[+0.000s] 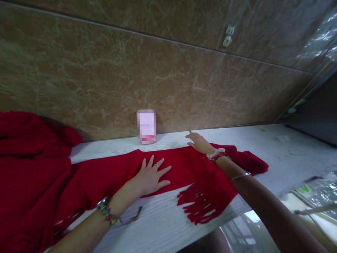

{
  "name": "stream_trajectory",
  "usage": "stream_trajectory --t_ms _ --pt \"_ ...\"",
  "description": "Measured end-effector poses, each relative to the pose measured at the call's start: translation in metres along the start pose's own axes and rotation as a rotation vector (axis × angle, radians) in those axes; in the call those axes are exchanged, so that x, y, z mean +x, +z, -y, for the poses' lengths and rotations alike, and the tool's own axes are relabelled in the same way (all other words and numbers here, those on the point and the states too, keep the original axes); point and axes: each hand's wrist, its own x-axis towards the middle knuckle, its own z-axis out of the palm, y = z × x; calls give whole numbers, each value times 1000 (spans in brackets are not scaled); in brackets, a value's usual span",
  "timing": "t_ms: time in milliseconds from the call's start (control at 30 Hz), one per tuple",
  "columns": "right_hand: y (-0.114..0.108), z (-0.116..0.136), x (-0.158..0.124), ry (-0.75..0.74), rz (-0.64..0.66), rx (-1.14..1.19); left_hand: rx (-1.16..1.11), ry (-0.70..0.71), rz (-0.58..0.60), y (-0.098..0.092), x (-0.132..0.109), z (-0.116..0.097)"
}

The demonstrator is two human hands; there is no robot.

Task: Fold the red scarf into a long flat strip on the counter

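Basically, a red scarf (181, 161) is laid lengthwise on a white table (147, 228), close to a brown wall (105, 77). Judged by eye, it is light, soft and limp: easily creased or dragged askew by a push, hardly slippery in bare fingers, not fragile. Only the fringe (201, 207) is likely to be tangled or snagged. Best held by the long edges of the flat stretch, two-handed, with the strands avoided.

Looks: plain deep red, matte, no pattern seen. The middle is spread fairly flat; at the right it is folded over, with the fringe splayed toward the near side. At the left it is run into a heap of red cloth (31, 154); whether all is one piece cannot be told.

Grip: the left hand (151, 177) is laid on the flat stretch, fingers spread, nothing pinched. The right hand (199, 143) is held open at the far edge, nothing grasped; contact cannot be told.
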Motion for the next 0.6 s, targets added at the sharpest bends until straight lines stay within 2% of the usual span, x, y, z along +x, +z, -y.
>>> stream_trajectory --t_ms 67,133,267,367,467,600 --pt "-7 -8 -15 55 -45 -14 13 0 -100 -2 12 -8" --pt "-20 -22 -32 124 0 -68 12 -16 -158 1 24 -15" --pt "-46 -55 -71 344 222 -235 -3 -75 -134 12 41 -23" --pt "-52 -75 -95 448 292 -223 -5 -104 -99 16 42 -19" --pt "-55 -86 -109 449 221 -44 -3 -149 -29 9 36 -12" --pt "-67 -85 -114 476 16 347 56 -282 115 -14 29 -17"
